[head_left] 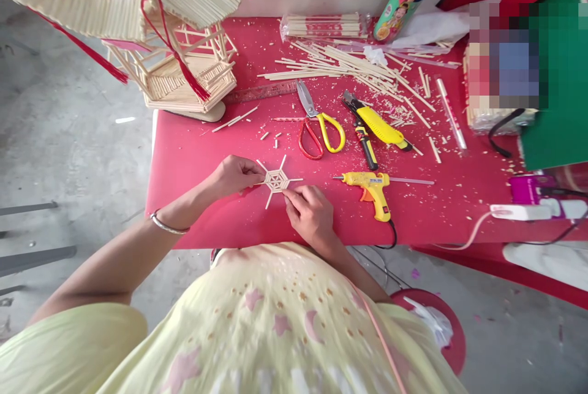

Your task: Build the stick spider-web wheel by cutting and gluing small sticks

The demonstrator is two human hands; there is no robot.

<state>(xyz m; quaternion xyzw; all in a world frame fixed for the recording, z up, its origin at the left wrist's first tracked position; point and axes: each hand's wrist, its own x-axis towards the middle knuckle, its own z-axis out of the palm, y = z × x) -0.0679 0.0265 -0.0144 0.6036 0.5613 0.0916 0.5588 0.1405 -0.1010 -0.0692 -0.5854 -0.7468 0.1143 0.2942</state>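
Between my two hands is a small hexagonal lattice of thin wooden sticks (276,181), with stick ends jutting out like spokes. My left hand (236,176) pinches it at its left side. With thumb and forefinger, my right hand (311,211) grips its lower right edge. To the right of my right hand lies a yellow glue gun (373,189) with a glue stick in its back. Beyond the lattice are scissors (316,121) with one red and one yellow handle. A yellow utility knife (379,124) rests across black-and-yellow pliers (365,143).
A stick-built pagoda model (184,69) with red tassels stands at the back left. Loose sticks (340,63) and scraps cover the back of the red table (206,149). A power strip (528,211) with cables lies on the right. A ruler (264,92) lies behind the scissors.
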